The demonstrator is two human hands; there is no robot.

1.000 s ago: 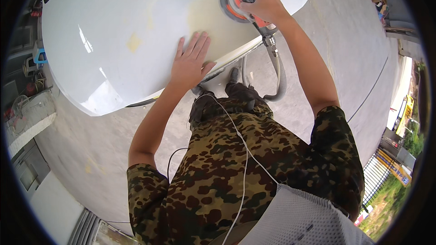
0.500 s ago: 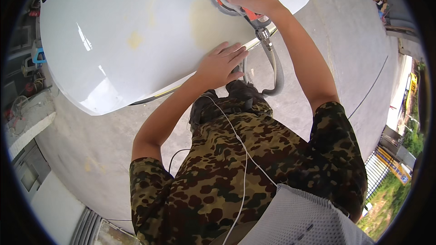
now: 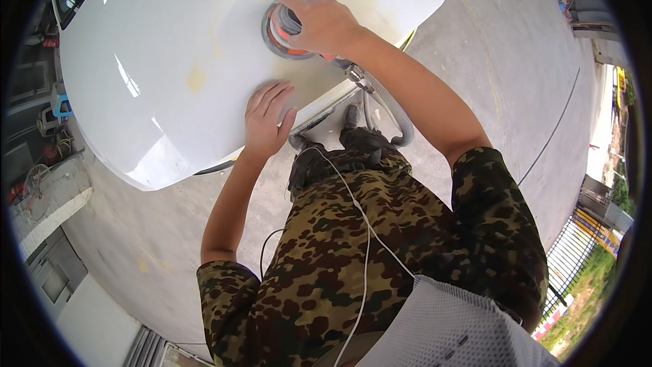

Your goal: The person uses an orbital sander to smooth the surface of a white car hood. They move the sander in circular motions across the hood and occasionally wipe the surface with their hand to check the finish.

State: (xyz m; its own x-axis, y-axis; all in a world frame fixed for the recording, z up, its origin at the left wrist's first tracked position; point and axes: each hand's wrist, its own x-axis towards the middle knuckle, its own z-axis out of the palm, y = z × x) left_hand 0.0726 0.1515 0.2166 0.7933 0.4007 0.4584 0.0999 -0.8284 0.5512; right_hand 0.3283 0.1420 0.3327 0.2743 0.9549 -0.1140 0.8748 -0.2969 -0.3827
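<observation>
Across the upper left spreads a glossy white car hood [image 3: 163, 41], with a few yellowish patches such as this small yellow spot [image 3: 196, 79]. My right hand [image 3: 326, 26] is wrapped over the top of a round orbital sander [image 3: 269, 36], grey with orange-red parts, whose pad rests on the hood. From the sander a ribbed grey hose [image 3: 397, 112] drops past the hood's near edge. Nearer to me and left of the sander, my left hand [image 3: 267, 122] lies on the hood by that edge, fingers stretched out, holding nothing.
Concrete floor [image 3: 468, 47] surrounds the hood, and my boots stand just below its near edge. A ledge [image 3: 58, 197] with tools and cables is on the left. At far right are a thin cable [image 3: 553, 129] on the floor and a fence [image 3: 567, 258]. White cords hang down my front.
The sander and my right hand have moved left and slightly nearer across the hood. My left hand has slid left along the near edge. The hose followed the sander.
</observation>
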